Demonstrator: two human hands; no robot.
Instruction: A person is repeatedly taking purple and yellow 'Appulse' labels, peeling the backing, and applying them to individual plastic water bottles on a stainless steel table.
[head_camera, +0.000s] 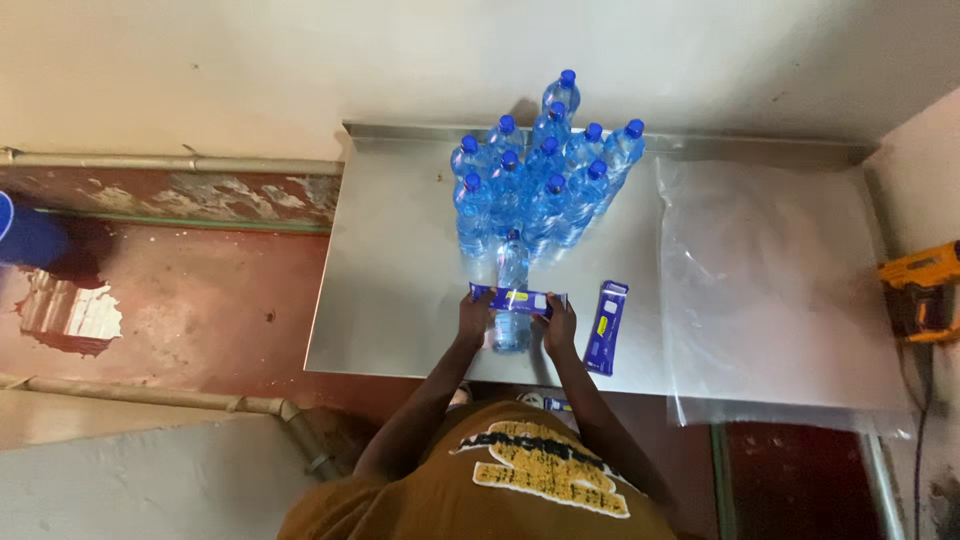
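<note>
Labelling was under way: left hand (474, 318) and right hand (560, 325) each pinched an end of a blue label (518, 299) across the near bottle (511, 300). Wrapping it snugly seemed next; spare label (606, 327) lay right.

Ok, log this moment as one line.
left hand: holds label strip | right hand: holds strip | strip across lying bottle | spare label on table
</note>
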